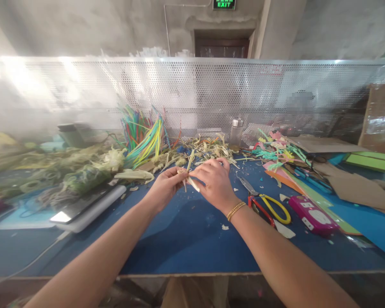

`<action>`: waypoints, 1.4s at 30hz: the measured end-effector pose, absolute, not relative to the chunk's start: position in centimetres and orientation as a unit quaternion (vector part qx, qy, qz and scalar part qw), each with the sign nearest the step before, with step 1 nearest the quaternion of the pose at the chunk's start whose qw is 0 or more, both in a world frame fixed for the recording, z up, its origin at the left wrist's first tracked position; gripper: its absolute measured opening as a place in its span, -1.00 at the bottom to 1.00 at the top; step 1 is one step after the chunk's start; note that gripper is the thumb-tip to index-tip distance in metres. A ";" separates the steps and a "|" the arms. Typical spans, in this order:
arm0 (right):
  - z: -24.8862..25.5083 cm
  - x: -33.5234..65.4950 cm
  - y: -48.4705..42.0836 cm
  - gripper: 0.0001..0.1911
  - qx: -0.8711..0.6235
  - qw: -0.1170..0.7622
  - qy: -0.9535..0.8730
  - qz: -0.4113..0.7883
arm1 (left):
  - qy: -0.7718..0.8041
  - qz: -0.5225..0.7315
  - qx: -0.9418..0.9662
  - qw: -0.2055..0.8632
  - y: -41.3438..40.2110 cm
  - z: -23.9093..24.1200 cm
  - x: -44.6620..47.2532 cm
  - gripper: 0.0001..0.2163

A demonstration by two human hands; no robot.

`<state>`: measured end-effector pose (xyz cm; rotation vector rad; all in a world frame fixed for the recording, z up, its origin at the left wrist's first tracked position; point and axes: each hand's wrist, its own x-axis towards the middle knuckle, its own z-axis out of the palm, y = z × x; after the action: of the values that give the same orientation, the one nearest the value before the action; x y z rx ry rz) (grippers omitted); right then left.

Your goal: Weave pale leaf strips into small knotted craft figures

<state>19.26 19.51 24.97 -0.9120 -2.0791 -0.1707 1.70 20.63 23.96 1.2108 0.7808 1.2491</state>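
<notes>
The left hand [164,189] pinched a small bundle of pale husk strips [191,161] between thumb and fingertips, and the right hand [215,183] met it from the other side, its thumb and forefinger closed on the same bundle, though the overlapping fingers made it hard to tell which strip each one gripped. The bundle was above the middle of the blue surface [182,244], one piece pointing up and away, another slanting down between the hands. A gold bracelet [235,211] circled the right wrist. Just beside that wrist lay a cutting tool [255,193] with one red and one yellow handle, and farther right a magenta case [312,215] rested near sheets of coloured paper [365,218] and pieces of brown cardboard [362,188]. Beyond the hands spread a heap of dry husk scraps [208,149], with a steel-capped bottle [236,133] standing behind it and a bunch of bright fuzzy stems [144,143] to its left. On the left side a flat white device [98,211] lay with a pale cable [35,262] running from it, and a perforated metal panel [211,87] stood along the back.
</notes>
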 end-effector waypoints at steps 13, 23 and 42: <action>23.0 17.9 20.4 -0.69 -0.464 0.502 -0.718 0.134 | 0.342 0.522 0.610 0.489 20.5 23.6 1.7 -0.84; 22.7 17.6 20.4 -0.71 -0.441 0.528 -0.685 0.240 | 0.366 0.510 0.621 0.469 20.7 23.5 1.3 -0.84; 22.3 17.1 21.1 -0.74 -0.380 0.577 -0.528 0.493 | 0.370 0.483 0.672 0.421 20.8 23.3 1.3 -0.79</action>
<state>17.14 21.10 22.33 -0.8904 -1.2365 1.1536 1.34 20.76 23.29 1.6848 0.9271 1.2105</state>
